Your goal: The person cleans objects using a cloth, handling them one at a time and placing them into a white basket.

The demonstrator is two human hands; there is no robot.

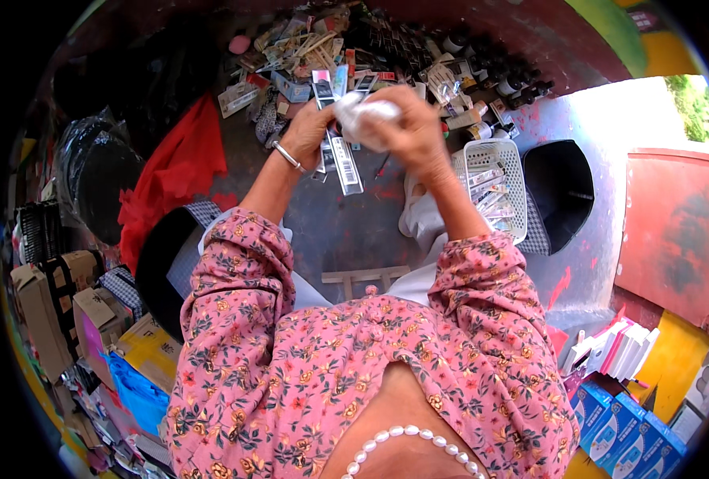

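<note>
My left hand [308, 129] is closed around several slim clear-fronted packages [345, 165] that fan out above and below the fingers. A crumpled white cloth or tissue [362, 120] is pinched in my right hand [414, 132], pressed against the packages. Motion blurs that hand slightly, and the cloth hides part of the packages. To the right of my right forearm stands a white plastic basket [519, 195] with more slim clear packages [488, 191] in it. A white plastic bag [422, 215] lies between the basket and my legs.
A heap of small packaged goods [306, 48] covers the far floor, with dark bottles [514, 84] at its right. Red cloth [171, 188] lies left. Black bins [566, 188] flank me. Cardboard boxes [43, 311] stand lower left, blue boxes [626, 435] lower right.
</note>
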